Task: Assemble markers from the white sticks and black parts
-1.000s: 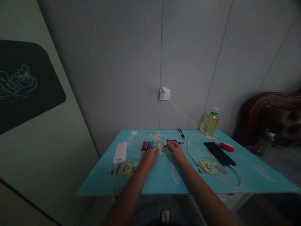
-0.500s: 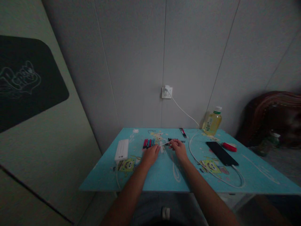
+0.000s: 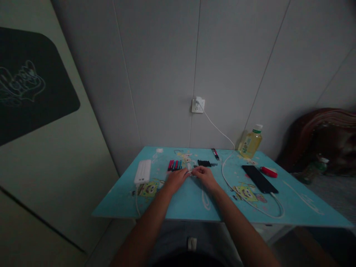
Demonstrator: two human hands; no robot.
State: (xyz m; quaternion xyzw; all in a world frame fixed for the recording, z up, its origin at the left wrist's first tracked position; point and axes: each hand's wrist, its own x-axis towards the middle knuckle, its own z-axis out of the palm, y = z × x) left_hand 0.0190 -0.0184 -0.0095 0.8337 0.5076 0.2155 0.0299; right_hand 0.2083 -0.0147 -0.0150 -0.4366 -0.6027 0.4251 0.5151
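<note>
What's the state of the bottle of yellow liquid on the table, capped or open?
Capped: the bottle has its white cap seated on the neck.

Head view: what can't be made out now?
All in the head view:
Left hand, right hand: exact contact with sticks; too small, dim.
White sticks: count; too thin, partly behind hands.
Yellow bottle: label text; too small.
Dark panel: far side; cut by left edge.
Left-side cable: far end; hidden past table.

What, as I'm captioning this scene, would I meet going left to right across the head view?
Dark panel, white rectangular block, left hand, right hand, yellow bottle, red object, dim bottle.
</note>
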